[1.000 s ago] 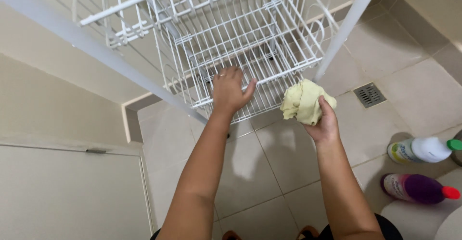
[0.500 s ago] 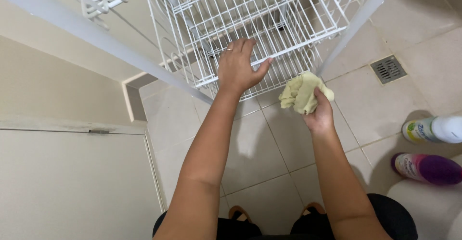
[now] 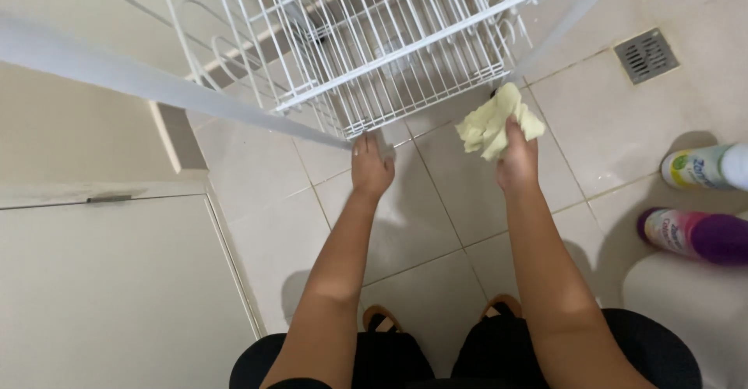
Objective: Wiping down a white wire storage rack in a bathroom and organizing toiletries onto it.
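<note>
Hard to see where the white wire rack (image 3: 389, 46) ends, since top and right side run out of frame. Can't tell if it's a shelf or a drying stand, just lots of thin coated rods in a grid, glossy white, with a raised front rail. Blurry pale bar (image 3: 171, 93) cutting diagonally across the left, out of focus, so no telling what it really is.

Left hand (image 3: 370, 167) up at the rack's near lower edge, fingers curled onto the front wire; fingertips partly lost behind the blurry bar's end, so looks like a grip on the wire but can't swear how tight. Right hand (image 3: 518, 159) clenched around a pale yellow cloth (image 3: 499, 120), soft and crumpled, bunched into folds, sticking up out of the fist right at the rack's bottom right corner, touching or nearly touching it.

Below: smooth beige floor tiles (image 3: 421, 225) with thin grout lines, slightly shiny. Square metal drain grate (image 3: 645, 55) top right. Two plastic bottles lying at the right edge, both cut off: a whitish one with a green end (image 3: 697, 167), and a purple one with a pink end (image 3: 693, 237) just under it. Plain flat cream panel (image 3: 109, 295) on the left with a small metal catch at its upper edge. Dark shorts and orange-strapped sandals (image 3: 382, 319) at the bottom, mostly hidden by the arms.
</note>
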